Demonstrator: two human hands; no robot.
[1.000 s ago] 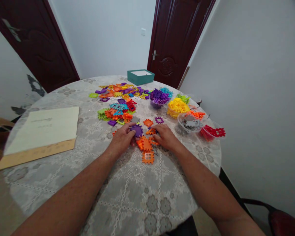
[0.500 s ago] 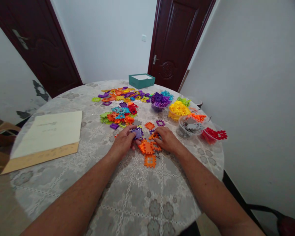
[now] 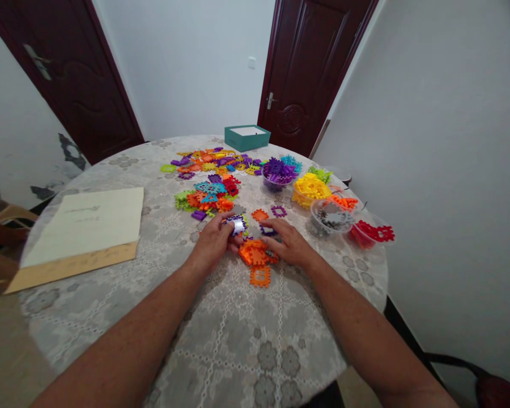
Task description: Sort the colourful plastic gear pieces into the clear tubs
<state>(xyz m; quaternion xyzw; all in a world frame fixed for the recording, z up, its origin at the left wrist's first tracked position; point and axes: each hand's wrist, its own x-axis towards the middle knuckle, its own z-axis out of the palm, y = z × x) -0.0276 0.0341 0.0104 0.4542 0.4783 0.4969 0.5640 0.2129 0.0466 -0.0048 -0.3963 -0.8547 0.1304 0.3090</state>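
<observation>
My left hand (image 3: pixel 215 242) holds a purple square piece (image 3: pixel 238 225) between thumb and fingers, its face shining in the light. My right hand (image 3: pixel 287 241) is just to the right, its fingers apart over a dark purple frame piece (image 3: pixel 267 230) at the pile's edge. Whether its fingertips touch that piece is unclear. Between and below the hands lies a heap of orange pieces (image 3: pixel 255 253), with an orange window-like piece (image 3: pixel 260 276) at its near end. Beyond the hands are an orange piece (image 3: pixel 260 215) and a purple frame (image 3: pixel 279 211).
Mixed colourful pieces (image 3: pixel 210 192) lie beyond my left hand, with more farther back. Clear bowls of purple (image 3: pixel 277 173), yellow (image 3: pixel 310 188), grey (image 3: pixel 332 216) and red pieces (image 3: pixel 368 233) stand at right. A green box (image 3: pixel 247 139) is at the back, a paper sheet (image 3: pixel 85 224) at left.
The purple piece in my left hand has tilted and now catches the light. My right fingers have come off the orange pieces, and a dark purple frame shows beside them.
</observation>
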